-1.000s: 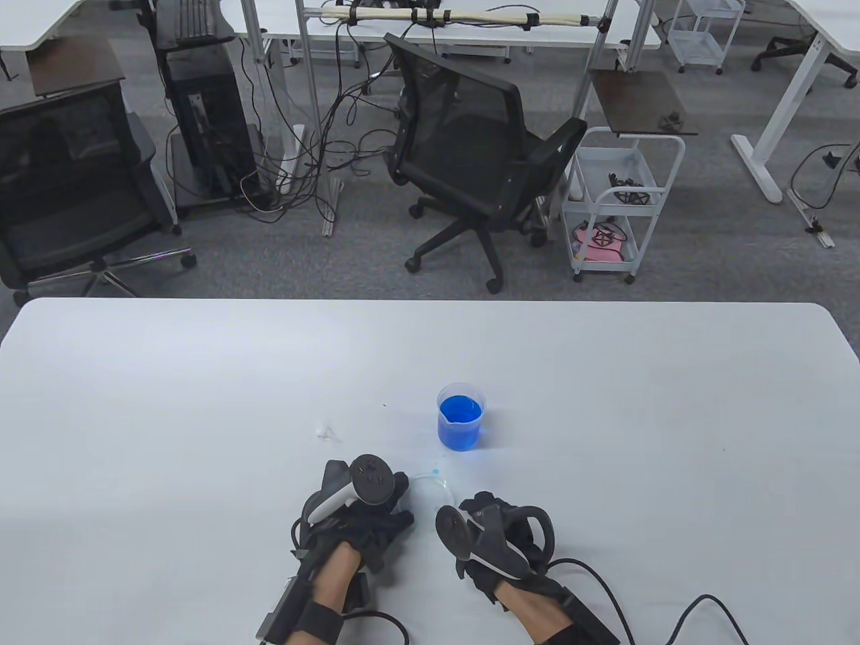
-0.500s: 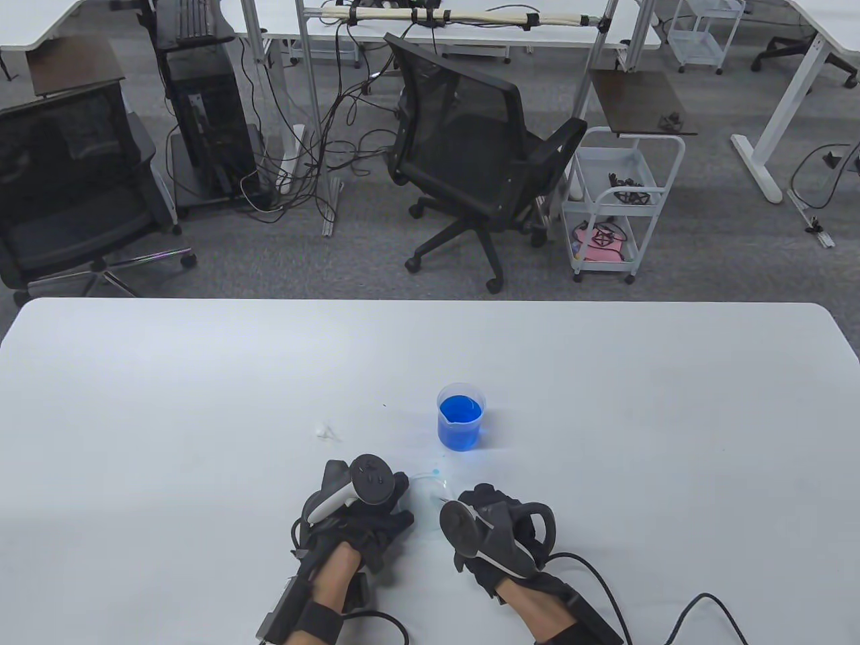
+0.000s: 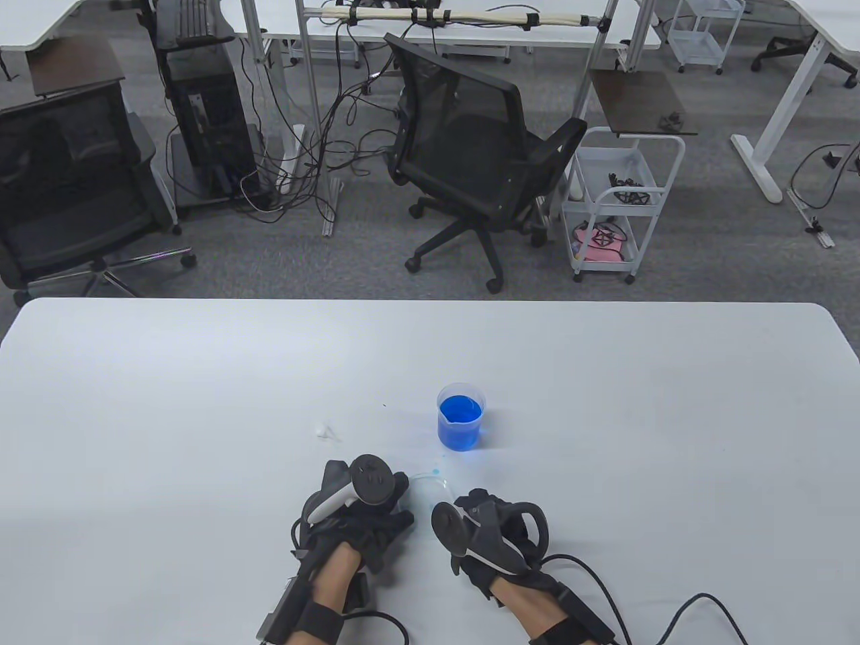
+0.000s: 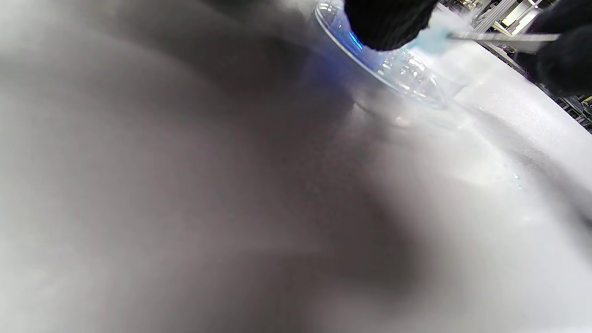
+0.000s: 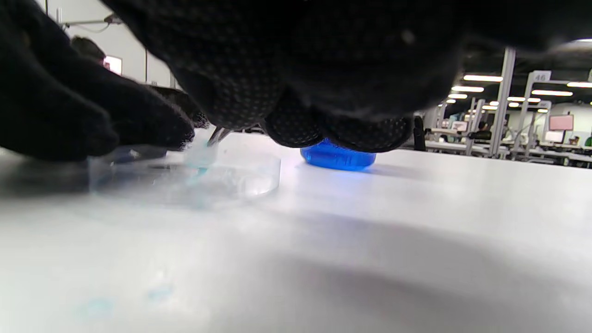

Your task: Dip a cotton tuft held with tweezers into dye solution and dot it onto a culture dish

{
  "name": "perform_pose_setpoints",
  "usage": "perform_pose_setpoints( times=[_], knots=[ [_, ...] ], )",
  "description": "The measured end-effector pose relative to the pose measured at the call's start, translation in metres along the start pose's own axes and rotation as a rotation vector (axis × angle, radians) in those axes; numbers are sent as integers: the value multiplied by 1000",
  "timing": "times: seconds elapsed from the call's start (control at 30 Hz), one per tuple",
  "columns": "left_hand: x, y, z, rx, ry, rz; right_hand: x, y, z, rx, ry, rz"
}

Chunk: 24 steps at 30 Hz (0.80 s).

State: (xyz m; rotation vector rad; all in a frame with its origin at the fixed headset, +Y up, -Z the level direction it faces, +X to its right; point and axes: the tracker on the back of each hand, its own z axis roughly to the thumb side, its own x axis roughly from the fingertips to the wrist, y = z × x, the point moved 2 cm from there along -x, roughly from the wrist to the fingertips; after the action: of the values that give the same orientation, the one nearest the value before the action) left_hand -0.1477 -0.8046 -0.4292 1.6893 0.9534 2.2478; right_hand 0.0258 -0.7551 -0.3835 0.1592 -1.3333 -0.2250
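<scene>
Nearby, a blue-filled beaker (image 3: 460, 415) stands beyond the culture dish (image 3: 430, 485).

From above, we see only the far rim of the culture dish (image 3: 430, 478); both hands cover the rest. The right hand (image 3: 494, 531) hides its grip on the tweezers (image 4: 502, 38). Most of the bench (image 4: 185, 185) in the left wrist view is blurred.

Black mesh office chair (image 3: 470, 154) on grey carpet behind white table (image 3: 201, 376). White wire cart (image 3: 621, 201) just right of chair, pink item on lower shelf. Second dark chair (image 3: 64, 195) far left. Computer tower (image 3: 208, 127) amid tangled cables (image 3: 316, 148).
</scene>
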Motion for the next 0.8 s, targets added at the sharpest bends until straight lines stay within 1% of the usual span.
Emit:
perform_pose_setpoints(
  times=[0.13, 0.4, 0.53, 0.63, 0.8],
  knots=[
    [0, 0, 0, 1, 1, -1, -4, 10, 0, -24, -15, -39],
    [0, 1, 0, 0, 4, 2, -6, -8, 2, 41, -7, 29],
    [0, 1, 1, 1, 4, 2, -5, -9, 1, 44, -13, 26],
    [0, 1, 1, 1, 5, 2, -6, -4, -2, 30, -29, 4],
    [0, 1, 1, 1, 5, 1, -11, 11, -8, -12, -60, -58]
  ],
)
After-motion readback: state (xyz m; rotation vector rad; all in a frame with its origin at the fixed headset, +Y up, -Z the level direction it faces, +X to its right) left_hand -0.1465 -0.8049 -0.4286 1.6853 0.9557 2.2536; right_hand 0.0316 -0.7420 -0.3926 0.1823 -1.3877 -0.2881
